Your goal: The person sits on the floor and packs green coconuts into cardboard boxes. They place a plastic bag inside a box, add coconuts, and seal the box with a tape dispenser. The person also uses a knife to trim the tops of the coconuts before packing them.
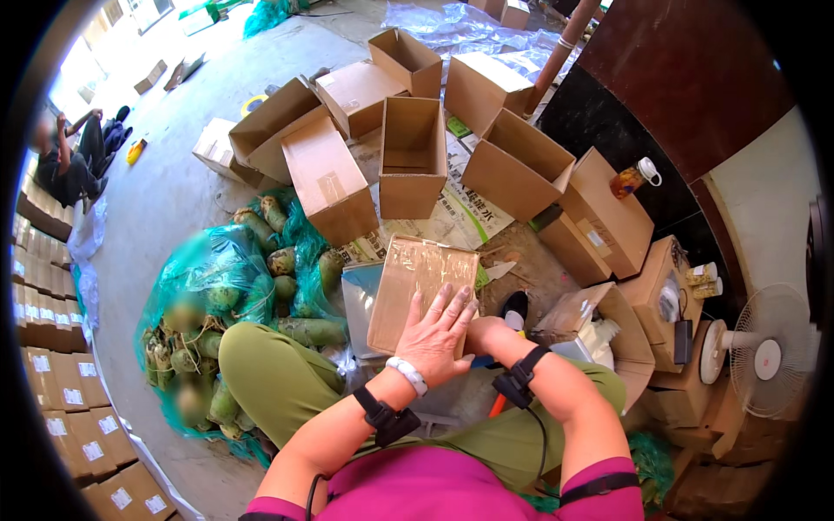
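Note:
A closed cardboard box (407, 277) stands before me, with shiny clear tape across its top. My left hand (438, 329) lies flat on the near right part of that top, fingers extended, a pale bracelet at the wrist. Against the box's right side is my right hand (485, 332), its fingers mostly hidden by the box and the other hand. Something blue shows just below it, too covered to name. Under the box's left edge sits a grey-blue surface (358, 306).
Several open cardboard boxes (412, 195) form an arc ahead. Green radishes (313, 331) in teal mesh bags (228, 260) lie left. Rightward are an open carton (629, 325), a white fan (765, 358) and a jar (632, 179). A person (71, 156) sits far left near stacked boxes (71, 384).

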The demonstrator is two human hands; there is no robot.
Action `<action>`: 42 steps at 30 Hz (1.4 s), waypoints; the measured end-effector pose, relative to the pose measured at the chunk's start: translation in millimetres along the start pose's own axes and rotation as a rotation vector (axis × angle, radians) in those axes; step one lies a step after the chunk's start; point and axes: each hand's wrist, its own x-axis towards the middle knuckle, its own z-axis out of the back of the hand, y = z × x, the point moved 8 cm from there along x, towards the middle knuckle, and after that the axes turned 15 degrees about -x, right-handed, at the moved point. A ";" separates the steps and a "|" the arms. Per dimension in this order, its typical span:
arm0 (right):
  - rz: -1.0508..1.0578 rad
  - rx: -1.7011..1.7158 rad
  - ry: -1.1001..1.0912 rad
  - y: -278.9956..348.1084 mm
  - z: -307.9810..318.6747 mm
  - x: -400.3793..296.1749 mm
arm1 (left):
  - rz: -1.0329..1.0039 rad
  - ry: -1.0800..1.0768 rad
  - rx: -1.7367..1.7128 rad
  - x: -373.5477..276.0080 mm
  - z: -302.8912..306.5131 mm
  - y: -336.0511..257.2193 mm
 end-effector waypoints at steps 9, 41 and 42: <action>-0.338 -0.132 -0.217 -40.2 47.7 -26.3 | 0.152 -0.198 -0.166 -12.1 48.3 27.8; -0.047 0.853 -0.558 -75.2 111.1 -196.5 | 0.366 -0.774 -1.631 -90.2 69.0 82.8; -0.013 0.913 -0.572 -70.7 108.1 -207.0 | 0.391 -0.688 -1.717 -82.0 60.9 71.1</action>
